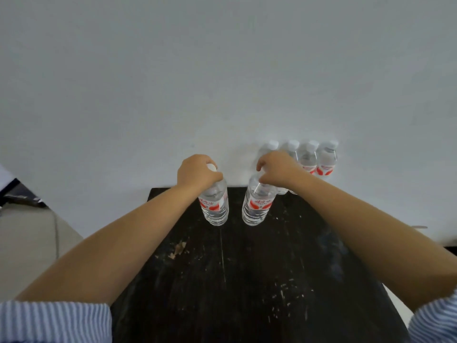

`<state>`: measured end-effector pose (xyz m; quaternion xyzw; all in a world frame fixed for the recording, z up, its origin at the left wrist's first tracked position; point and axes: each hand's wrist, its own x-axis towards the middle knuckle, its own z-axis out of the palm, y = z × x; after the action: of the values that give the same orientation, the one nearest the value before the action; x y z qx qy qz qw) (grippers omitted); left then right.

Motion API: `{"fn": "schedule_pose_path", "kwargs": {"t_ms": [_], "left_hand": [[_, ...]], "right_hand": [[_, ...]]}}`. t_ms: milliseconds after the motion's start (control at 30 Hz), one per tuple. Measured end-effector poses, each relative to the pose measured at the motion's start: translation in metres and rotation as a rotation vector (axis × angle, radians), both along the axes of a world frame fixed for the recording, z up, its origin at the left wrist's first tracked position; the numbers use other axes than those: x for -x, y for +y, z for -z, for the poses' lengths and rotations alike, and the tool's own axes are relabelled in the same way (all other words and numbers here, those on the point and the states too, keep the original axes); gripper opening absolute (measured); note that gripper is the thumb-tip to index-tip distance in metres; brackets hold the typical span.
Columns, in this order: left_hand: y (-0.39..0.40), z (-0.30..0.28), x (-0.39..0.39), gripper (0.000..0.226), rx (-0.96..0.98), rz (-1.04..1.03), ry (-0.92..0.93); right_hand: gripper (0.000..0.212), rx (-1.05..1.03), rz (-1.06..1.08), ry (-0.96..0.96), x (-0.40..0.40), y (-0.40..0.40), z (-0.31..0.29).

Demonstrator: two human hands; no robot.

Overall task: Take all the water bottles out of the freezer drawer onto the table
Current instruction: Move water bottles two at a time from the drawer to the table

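Note:
Two clear water bottles with red-and-white labels hang upright over the far part of the black table point(247, 280). My left hand point(197, 173) grips the left bottle point(214, 205) by its white cap. My right hand point(278, 169) grips the right bottle point(257, 206) at its neck, hiding the cap. Whether their bases touch the table I cannot tell. Several more bottles point(317, 159) stand in a row at the table's far right edge against the white wall, partly hidden by my right hand. The freezer drawer is out of view.
The black tabletop is scratched and worn, with its far edge against the white wall point(222, 70). To the left lies a beige floor point(29, 238) with a dark object point(22, 198) near the wall. Striped blue sleeves show at both bottom corners.

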<state>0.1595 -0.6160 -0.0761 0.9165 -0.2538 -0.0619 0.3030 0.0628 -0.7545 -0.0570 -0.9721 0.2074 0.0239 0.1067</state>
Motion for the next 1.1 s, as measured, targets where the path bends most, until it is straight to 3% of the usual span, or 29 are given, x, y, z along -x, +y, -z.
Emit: {"fn": "schedule_pose_path", "kwargs": {"t_ms": [467, 800, 1100], "left_hand": [[-0.119, 0.070, -0.111, 0.027, 0.108, -0.063, 0.113], [-0.152, 0.088, -0.129, 0.028, 0.106, -0.010, 0.145], [-0.158, 0.083, -0.127, 0.025, 0.131, 0.011, 0.282]], "right_hand": [[0.036, 0.010, -0.035, 0.041, -0.129, -0.102, 0.074], [0.038, 0.034, -0.065, -0.034, -0.157, -0.125, 0.098], [0.043, 0.089, -0.048, -0.127, -0.147, -0.117, 0.111]]}}
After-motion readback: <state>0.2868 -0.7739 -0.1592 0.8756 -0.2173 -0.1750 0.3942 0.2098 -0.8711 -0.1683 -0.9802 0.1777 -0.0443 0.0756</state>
